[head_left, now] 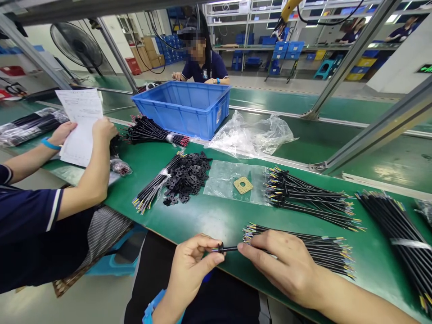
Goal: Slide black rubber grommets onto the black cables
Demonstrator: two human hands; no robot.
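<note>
Pinching is noted at the left hand (197,257): thumb and forefinger are closed on the end of a black cable (231,248), at a dark clip (220,247) that appears to surround it; the end is presumably steadied thus. The cable is held over the near edge of the tabletop (199,219), running from the left fingertips to the right hand (283,261), which it meets at a fingertip. Whether that hand pinches cannot be told, its underside being hidden. Loose cables (329,253) are laid beside and partly beneath it, probably for easy reach. Farther in, a clip pile (191,173) is heaped, and a sponge (243,185) is set on a clear bag (219,180). At the far edge, a blue bin (180,118) is stood.
</note>
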